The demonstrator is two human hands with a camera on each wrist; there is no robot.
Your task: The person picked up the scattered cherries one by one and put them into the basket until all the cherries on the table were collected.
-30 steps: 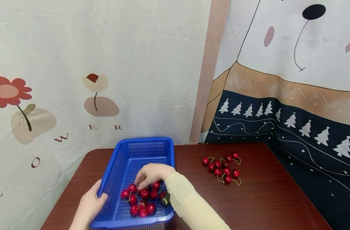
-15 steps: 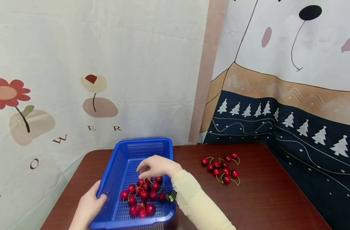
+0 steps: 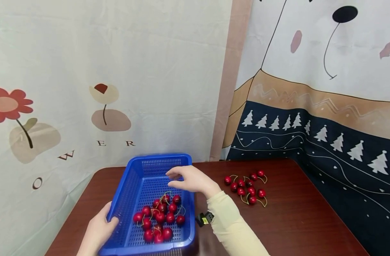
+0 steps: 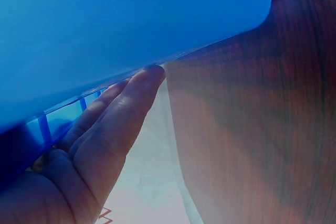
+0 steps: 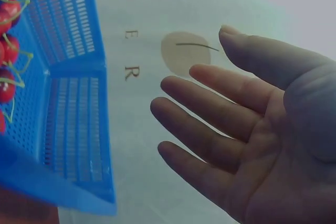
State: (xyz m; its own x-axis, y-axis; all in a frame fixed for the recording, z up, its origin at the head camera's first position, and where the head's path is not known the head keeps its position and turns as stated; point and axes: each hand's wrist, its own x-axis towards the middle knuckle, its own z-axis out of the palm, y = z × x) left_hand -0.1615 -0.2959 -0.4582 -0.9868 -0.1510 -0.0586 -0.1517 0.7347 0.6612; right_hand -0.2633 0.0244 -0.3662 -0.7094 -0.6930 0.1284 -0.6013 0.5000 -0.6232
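A blue plastic basket (image 3: 159, 155) with slotted walls stands on the table, holding several red cherries (image 3: 160, 217) with green stems, gathered toward its near end. My left hand (image 3: 100, 227) grips the basket's left rim, thumb over the top; in the left wrist view the fingers (image 4: 113, 129) lie beneath the blue rim. Over the basket's right edge hovers my right hand (image 3: 195, 179), with nothing in it. The right wrist view shows that palm and its spread, nearly straight fingers (image 5: 205, 106) apart from the basket.
Another cluster of cherries (image 3: 241, 192) lies on the dark brown table (image 3: 297, 220), right of the basket. Printed cloth (image 3: 169, 89) hangs behind the table's back edge and along its right side. A small black device (image 3: 204, 219) is at the right wrist.
My right hand has risen from among the cherries in the basket and moved right, its fingers spreading. The left hand keeps its place on the rim.
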